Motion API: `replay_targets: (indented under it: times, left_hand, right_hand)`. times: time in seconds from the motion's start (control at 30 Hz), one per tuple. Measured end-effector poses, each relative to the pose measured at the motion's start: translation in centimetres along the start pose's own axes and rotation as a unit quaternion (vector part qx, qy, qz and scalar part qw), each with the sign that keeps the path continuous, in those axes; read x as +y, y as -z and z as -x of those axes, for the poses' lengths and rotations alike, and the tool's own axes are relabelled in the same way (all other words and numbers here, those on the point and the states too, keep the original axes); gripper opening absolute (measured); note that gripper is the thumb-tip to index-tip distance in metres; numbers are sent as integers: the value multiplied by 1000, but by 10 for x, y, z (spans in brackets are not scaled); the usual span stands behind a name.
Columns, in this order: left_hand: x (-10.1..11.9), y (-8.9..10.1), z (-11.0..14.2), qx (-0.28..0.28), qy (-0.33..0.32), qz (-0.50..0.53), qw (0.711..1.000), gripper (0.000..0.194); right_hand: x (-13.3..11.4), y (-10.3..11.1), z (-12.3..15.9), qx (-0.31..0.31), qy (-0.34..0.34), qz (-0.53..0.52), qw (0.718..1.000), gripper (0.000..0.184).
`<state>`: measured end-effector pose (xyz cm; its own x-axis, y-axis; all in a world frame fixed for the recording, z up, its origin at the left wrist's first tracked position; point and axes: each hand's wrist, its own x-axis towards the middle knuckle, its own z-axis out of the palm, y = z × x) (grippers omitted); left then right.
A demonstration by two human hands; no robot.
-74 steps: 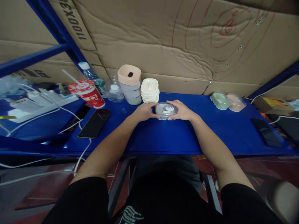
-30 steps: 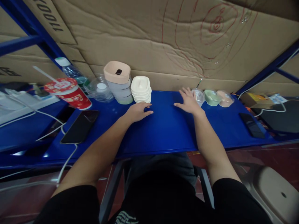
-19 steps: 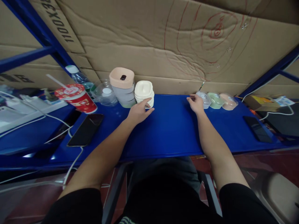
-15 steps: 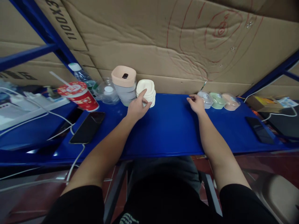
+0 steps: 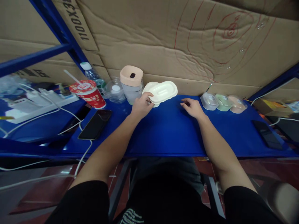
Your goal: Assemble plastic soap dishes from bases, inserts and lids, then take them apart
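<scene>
My left hand pinches the left end of a cream plastic tray, which is lifted and tilted over the table. Behind it, partly covered, stands the stack of cream trays. My right hand hovers over the blue table with fingers apart, holding nothing. To its right, three small clear-lidded boxes stand in a row: a greyish one, a green one and a peach one. Left of the cream stack is a taller stack of containers with a peach one on top.
Clear lids are stacked at the back left, near a plastic bottle and a red paper cup with a straw. One phone lies at left with a white cable, another phone at right. A cardboard wall closes off the back.
The greyish box went from between both hands to the row at right, and my right hand let it go. My left hand reached the cream stack and lifted a tray rightward off it.
</scene>
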<state>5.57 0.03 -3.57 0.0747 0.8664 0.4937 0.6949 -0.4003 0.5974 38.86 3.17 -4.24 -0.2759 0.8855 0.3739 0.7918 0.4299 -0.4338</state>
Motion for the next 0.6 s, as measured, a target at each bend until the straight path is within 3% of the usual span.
replay_targets:
  times: [0.1, 0.2, 0.27, 0.33, 0.43, 0.53, 0.6]
  left_hand:
    - [9, -2, 8, -123, -72, -14, 990, 49]
    - [17, -9, 14, -283, -115, -53, 951, 78]
    - [21, -13, 16, -339, -106, -81, 931, 82]
    - [23, -14, 16, -344, -94, -96, 929, 78]
    - [22, -8, 12, -249, -84, -98, 960, 61]
    - [16, 11, 5, -41, -46, -118, 991, 46]
    - [11, 27, -2, 83, -6, -141, 986, 46]
  right_hand:
    - [7, 0, 0, 9, -20, 14, 1000, 40]
    - [18, -2, 0, 1, -43, 22, 999, 40]
    - [22, -3, -1, -18, -50, 24, 998, 40]
    - [23, -6, -1, -38, -43, 24, 998, 40]
    - [19, -10, -3, -61, -26, 28, 997, 38]
    - [12, -12, -3, -81, -11, 37, 996, 38]
    - [6, -10, -2, -98, -17, 38, 994, 40]
